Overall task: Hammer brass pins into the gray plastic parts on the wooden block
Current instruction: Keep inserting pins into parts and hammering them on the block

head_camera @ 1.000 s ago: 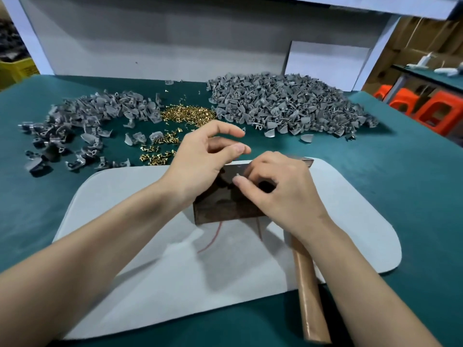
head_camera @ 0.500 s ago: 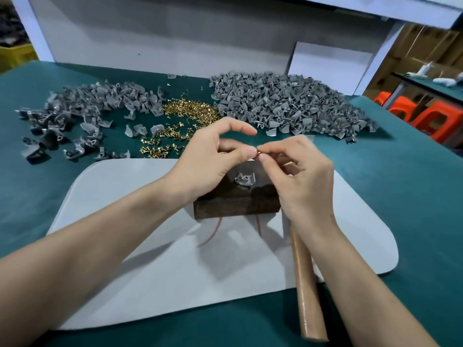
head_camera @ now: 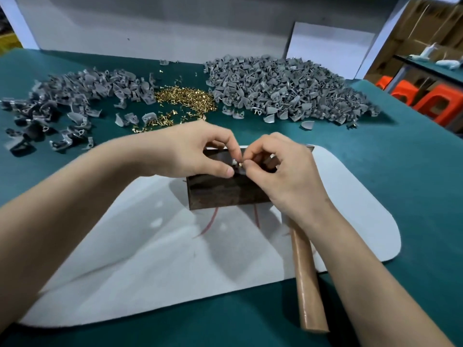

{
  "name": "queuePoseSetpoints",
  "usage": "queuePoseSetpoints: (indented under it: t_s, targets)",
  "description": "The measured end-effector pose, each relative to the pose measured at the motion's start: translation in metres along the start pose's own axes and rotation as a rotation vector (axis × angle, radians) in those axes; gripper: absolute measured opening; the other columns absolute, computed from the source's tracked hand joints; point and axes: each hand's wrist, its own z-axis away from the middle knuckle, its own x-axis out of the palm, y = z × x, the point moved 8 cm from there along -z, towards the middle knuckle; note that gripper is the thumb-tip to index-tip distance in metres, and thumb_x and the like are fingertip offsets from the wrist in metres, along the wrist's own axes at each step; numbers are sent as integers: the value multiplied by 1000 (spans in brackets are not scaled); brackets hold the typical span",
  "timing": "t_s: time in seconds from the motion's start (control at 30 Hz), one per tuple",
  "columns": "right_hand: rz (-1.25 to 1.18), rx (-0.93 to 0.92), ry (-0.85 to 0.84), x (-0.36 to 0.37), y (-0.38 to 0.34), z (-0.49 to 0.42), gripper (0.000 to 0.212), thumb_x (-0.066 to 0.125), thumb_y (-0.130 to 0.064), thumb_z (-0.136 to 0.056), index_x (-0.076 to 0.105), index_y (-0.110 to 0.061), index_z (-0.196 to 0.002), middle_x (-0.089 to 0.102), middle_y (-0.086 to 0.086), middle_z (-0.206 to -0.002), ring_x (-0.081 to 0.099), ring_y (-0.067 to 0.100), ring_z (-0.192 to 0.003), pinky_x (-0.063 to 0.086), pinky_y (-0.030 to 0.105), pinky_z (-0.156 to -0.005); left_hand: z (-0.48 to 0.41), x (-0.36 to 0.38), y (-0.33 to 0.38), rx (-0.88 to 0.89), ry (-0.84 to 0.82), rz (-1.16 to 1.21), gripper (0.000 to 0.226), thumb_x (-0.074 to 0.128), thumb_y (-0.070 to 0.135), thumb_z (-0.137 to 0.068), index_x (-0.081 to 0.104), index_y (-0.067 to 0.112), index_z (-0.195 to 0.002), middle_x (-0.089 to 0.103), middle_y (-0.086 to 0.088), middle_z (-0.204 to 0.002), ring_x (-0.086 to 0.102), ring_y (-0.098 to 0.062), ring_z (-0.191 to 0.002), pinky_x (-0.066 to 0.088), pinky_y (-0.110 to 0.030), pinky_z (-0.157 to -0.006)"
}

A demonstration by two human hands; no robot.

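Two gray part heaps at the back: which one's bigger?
The right heap, right of the brass pins: dense and piled high. The left heap is thinner and scattered.

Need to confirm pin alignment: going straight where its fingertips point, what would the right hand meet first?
Probably the gray plastic part on the wooden block, pinched by the left hand, just past the brass pin the right hand pinches; depth is unclear.

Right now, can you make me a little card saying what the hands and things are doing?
Left hand: pinches gray plastic part on wooden block
Right hand: pinches brass pin at that part
Hammer: lies unheld, handle across white mat edge
Spare pins: gold heap on green table
Spare parts: gray piles either side of it
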Motion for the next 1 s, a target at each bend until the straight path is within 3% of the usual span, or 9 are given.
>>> queuePoseSetpoints:
  t_s: [0.2, 0.33, 0.43, 0.67, 0.83, 1.0]
  targets:
    - [-1, 55, 13, -2, 5, 0, 6, 69, -10, -75, 69, -16, -71, 65, 2, -75, 58, 18, -76, 46, 33, -73, -4, -6, 4, 58, 179, 96, 14, 72, 9, -82, 70, 23, -81, 69, 1, -111, 65, -7, -104, 47, -34, -102]
    - [-115, 98, 85, -5, 10, 0, 6, 67, -9, -76, 68, -14, -72, 66, 0, -72, 57, 13, -68, 46, 28, -67, -3, -8, 12, 140, 273, 251, 14, 67, 2, -86, 67, 17, -87, 72, -9, -87, 68, -12, -78, 56, -23, -79]
    - [-104, 107, 95, -4, 13, 1, 5, 67, -9, -75, 68, -12, -72, 66, 1, -71, 58, 15, -68, 47, 29, -67, -3, -3, 14, 155, 310, 331, 14, 66, 1, -85, 59, 13, -86, 69, -10, -71, 65, -11, -63, 53, -18, -64]
    - [-39, 135, 104, -6, 20, -1, 6, 72, -12, -72, 67, -15, -69, 65, -1, -69, 57, 14, -68, 42, 19, -64, -6, 3, 9, 137, 233, 350, 20, 72, 0, -78, 66, 16, -89, 68, 0, -82, 63, -4, -76, 52, -12, -77]
    - [-30, 150, 92, -2, 20, 0, 7, 73, -16, -74, 67, -19, -70, 64, -3, -72, 52, 16, -81, 34, 10, -68, -5, 3, 6, 130, 200, 328, 22, 69, -1, -82, 66, 20, -84, 75, -2, -90, 65, -3, -80, 52, -18, -80]
    - [-54, 166, 79, 3, 21, 0, 12, 70, -15, -75, 65, -23, -69, 66, -3, -75, 50, 18, -92, 32, 10, -73, -6, 3, 4, 107, 182, 319, 28, 66, -9, -82, 62, 20, -83, 73, -10, -91, 64, -7, -76, 54, -20, -79]
